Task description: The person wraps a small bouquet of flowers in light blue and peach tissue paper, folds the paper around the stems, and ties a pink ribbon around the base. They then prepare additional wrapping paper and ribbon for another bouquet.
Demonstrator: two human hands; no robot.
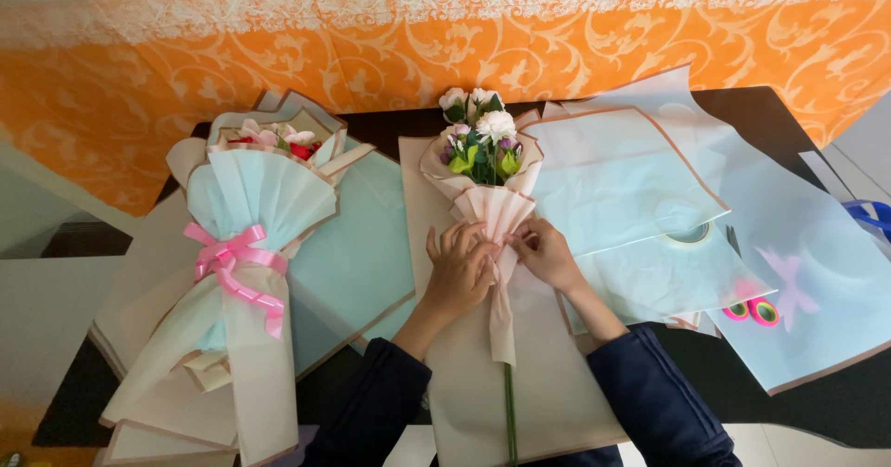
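2 bouquets lie on the desk in front of you. Your left hand and your right hand both sit at the neck of the small bouquet, the one in the middle. Your left hand is curled over the pale pink pleated wrap from the left, fingers bent down onto the paper. Your right hand pinches the same wrap from the right, fingertips closed on its edge, so the 2 hands almost meet across the pleats. Above your hands, the small bouquet shows white, purple and yellow-green blooms inside a cream collar. 1 green stem runs out below the wrap toward you, lying on a beige sheet.

To your left, well apart from your hands, lies the finished bouquet, wrapped in light blue and beige paper and tied with 1 pink ribbon bow; pink and red flowers show at its top.

To your right, several light blue sheets with brown edges overlap on the desk. 1 roll of clear tape rests under a translucent sheet, and 2 small bright rolls, pink and green, sit side by side near the sheet's lower edge. An orange patterned cloth hangs behind the desk.
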